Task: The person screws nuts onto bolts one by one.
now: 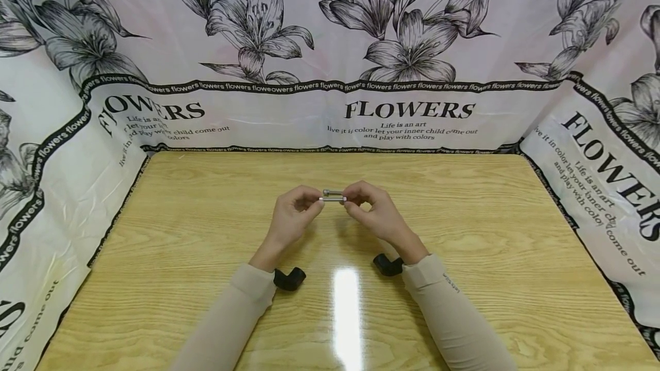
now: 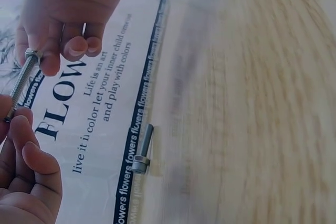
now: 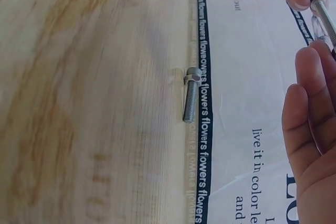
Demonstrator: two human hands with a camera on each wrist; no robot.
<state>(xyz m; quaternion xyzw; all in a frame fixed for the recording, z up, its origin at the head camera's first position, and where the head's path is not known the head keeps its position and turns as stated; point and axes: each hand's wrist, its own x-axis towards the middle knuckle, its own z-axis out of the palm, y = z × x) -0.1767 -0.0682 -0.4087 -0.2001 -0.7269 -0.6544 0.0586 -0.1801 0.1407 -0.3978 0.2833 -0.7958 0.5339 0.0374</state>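
Observation:
A long threaded metal bolt (image 1: 334, 199) is held level between both hands, above the table. My left hand (image 1: 293, 215) pinches its left end with thumb and fingertips. At the other end, my right hand (image 1: 380, 214) pinches it, where a nut-like collar (image 2: 32, 55) shows in the left wrist view. Another ring (image 3: 315, 4) appears near the left fingertips in the right wrist view; fingers partly hide both ends. Just beyond the hands a second bolt (image 3: 190, 100) lies on the table, with a hex nut (image 3: 192, 78) close under its round head.
The wood-grain table (image 1: 464, 216) carries a bright light reflection near its front. White flower-print cloth (image 1: 330, 119) hangs along the back and both sides. Black angled pieces (image 1: 290, 279) sit by each wrist, next to the beige sleeves (image 1: 448, 302).

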